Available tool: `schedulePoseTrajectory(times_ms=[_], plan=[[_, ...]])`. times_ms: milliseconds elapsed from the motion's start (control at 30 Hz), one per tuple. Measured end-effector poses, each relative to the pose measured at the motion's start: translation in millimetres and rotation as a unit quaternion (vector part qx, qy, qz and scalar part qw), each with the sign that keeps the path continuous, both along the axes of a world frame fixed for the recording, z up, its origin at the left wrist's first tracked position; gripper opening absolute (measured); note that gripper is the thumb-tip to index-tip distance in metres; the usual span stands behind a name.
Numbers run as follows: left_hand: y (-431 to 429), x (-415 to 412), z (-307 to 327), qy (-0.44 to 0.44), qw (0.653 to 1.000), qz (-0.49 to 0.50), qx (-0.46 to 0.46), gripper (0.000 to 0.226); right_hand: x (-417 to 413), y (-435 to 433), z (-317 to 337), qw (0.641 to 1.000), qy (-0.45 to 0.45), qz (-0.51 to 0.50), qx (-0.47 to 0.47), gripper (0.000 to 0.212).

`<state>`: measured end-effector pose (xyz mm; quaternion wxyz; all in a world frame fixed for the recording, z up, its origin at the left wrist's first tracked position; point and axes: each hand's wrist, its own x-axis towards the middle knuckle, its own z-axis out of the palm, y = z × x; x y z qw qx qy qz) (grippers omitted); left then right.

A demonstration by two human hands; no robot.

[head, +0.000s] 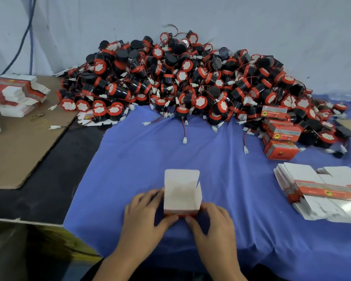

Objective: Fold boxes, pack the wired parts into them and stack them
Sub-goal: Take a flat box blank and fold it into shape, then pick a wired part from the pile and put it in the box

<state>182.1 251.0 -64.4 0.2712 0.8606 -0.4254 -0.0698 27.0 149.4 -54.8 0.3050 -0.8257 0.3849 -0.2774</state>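
Box [180, 191] stands near the middle of the counter on a blue cloth [150, 151], its white lid flap raised on the far side and a side flap sticking up on the right. A strip of its red printed face shows along the near bottom edge.

Both hands hold it. The left hand [144, 220] grips the left side, with fingers curled against the wall and the thumb reaching to the near bottom edge. The right hand [213, 226] grips the right side in the same way, its thumb beside the left thumb at that edge.

Wired parts [180, 82], black drums with red bands and white ends, lie in a large heap across the far side of the cloth against a pale wall. Thin red and black wires trail out of the heap towards the near side, and one white plug [184, 140] lies well apart from the box.

Closed boxes [280, 138], red and grey, are stacked at the right edge of the heap. Flat blanks [320, 195] lie fanned out on the cloth to the right of the hands. More blanks [18, 94] sit far left on a cardboard sheet [18, 149].
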Motion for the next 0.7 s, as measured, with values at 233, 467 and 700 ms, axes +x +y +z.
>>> schedulePoseTrajectory(times_ms=[233, 467, 700], plan=[[12.5, 35.2, 17.3, 0.304, 0.948, 0.011, -0.092, 0.044, -10.3, -24.9, 0.5, 0.979, -0.107, -0.024, 0.170, 0.052], [-28.2, 79.5, 31.0, 0.492, 0.813, 0.009, -0.312, 0.033, 34.4, -85.3, 11.9, 0.907, -0.272, -0.070, 0.312, 0.046], [-163.1, 106.9, 54.2, 0.487, 0.830, -0.047, -0.270, 0.026, 139.0, -150.1, 31.4, 0.924, -0.177, -0.003, 0.339, 0.048]])
